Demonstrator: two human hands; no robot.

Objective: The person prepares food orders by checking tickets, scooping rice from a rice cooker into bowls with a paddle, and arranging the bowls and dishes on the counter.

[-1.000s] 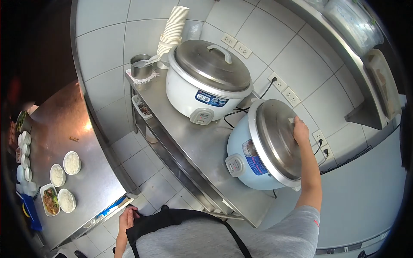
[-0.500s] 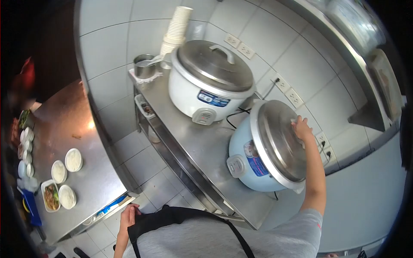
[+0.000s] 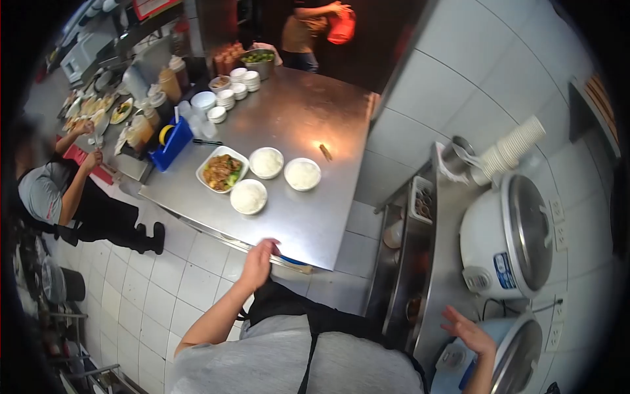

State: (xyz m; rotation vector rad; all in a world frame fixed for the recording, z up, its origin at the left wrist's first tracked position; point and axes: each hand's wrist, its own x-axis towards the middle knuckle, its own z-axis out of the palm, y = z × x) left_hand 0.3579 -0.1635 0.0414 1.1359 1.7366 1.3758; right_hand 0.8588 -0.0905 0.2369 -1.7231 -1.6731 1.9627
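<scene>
My left hand [image 3: 260,264] is at the front edge of the steel counter [image 3: 295,233], its fingers curled; what is inside them, if anything, is hidden. Black apron cloth [image 3: 279,299] lies just below it. My right hand [image 3: 469,331] hangs with fingers spread and nothing in it, over the light blue rice cooker [image 3: 453,358], whose metal lid [image 3: 520,361] is on. On the counter are three white bowls of rice, one nearest me [image 3: 249,197], one behind [image 3: 266,163] and one to the right [image 3: 302,175]. Beside them sits a square white dish of meat and greens [image 3: 222,169].
A white rice cooker [image 3: 482,236] and stacked paper cups [image 3: 515,148] stand on the right-hand steel table. Sauce bottles [image 3: 169,85], a blue bin [image 3: 172,146] and stacked small bowls [image 3: 239,82] line the counter's far left. A co-worker [image 3: 72,177] stands left; another person holds a red container [image 3: 341,27].
My view has swung left from the rice cookers to the counter. My right hand has let go of the light blue cooker's lid handle and come away from it.
</scene>
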